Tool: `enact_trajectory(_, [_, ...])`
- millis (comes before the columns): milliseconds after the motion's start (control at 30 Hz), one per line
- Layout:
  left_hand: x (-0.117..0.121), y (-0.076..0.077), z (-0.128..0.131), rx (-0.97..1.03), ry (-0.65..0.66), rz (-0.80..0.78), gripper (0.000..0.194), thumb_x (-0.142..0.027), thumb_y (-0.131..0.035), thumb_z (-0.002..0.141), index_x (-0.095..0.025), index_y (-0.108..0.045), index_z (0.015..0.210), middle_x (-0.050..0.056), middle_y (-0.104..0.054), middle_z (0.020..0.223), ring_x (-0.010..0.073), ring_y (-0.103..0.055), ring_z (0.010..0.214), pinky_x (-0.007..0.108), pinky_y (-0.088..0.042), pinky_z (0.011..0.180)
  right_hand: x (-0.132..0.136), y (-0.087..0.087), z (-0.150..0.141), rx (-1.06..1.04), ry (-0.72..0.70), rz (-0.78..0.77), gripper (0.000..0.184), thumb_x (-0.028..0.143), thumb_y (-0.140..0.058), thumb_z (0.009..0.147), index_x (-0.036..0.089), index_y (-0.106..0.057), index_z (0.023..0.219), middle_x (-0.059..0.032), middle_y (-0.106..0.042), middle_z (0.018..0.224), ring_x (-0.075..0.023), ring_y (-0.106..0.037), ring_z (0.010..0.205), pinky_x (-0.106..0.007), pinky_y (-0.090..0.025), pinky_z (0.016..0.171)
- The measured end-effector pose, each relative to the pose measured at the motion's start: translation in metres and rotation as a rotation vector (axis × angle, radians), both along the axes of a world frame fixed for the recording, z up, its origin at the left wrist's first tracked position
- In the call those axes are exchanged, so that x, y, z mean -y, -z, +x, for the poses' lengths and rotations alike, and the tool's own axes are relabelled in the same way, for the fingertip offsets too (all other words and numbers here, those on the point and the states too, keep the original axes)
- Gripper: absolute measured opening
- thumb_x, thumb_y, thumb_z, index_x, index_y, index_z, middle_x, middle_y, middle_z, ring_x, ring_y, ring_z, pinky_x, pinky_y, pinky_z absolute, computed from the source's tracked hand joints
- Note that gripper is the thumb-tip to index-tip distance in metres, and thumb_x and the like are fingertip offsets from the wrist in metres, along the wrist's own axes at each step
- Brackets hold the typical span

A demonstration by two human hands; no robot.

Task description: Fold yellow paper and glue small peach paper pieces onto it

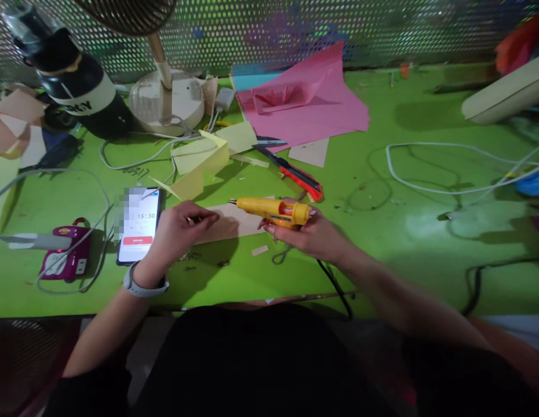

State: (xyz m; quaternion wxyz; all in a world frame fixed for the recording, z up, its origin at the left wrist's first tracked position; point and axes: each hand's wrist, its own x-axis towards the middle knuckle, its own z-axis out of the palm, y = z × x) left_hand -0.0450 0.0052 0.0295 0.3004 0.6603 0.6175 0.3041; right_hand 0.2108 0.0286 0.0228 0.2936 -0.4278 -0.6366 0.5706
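Note:
A yellow hot glue gun (269, 209) is gripped in my right hand (317, 234), its metal nozzle pointing left. My left hand (182, 226), with a grey watch band on the wrist, has its fingers pinched together just left of the nozzle. What they hold, if anything, I cannot make out. Under both hands lies a pale strip of paper (235, 222) on the green table. A small paper scrap (260, 251) rests below it, near a wire loop (280, 255). Beyond the glue gun lies a red and black utility knife (299, 176).
Left of my hand are a lit phone (141, 231) and a purple power adapter (67, 253) with white cables. Pink paper (308, 110), folded yellow paper (202, 168), a fan base (182, 104) and a black bottle (89, 92) stand or lie farther back. A white cable (443, 190) curves at right.

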Motion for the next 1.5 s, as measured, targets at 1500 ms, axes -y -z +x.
enact_trajectory(1500, [-0.006,-0.018,-0.034,0.463,0.132,-0.280,0.028,-0.033,-0.069,0.084,-0.014,-0.067,0.104,0.003,-0.067,0.082,0.0109,-0.060,0.068,0.021,-0.049,0.058,0.000,-0.011,-0.029,0.230,-0.091,0.267,0.030,0.048,-0.068,0.083,0.021,-0.059,0.093,0.0001,-0.062,0.077,-0.0147,-0.059,0.067,-0.029,-0.047,0.057])
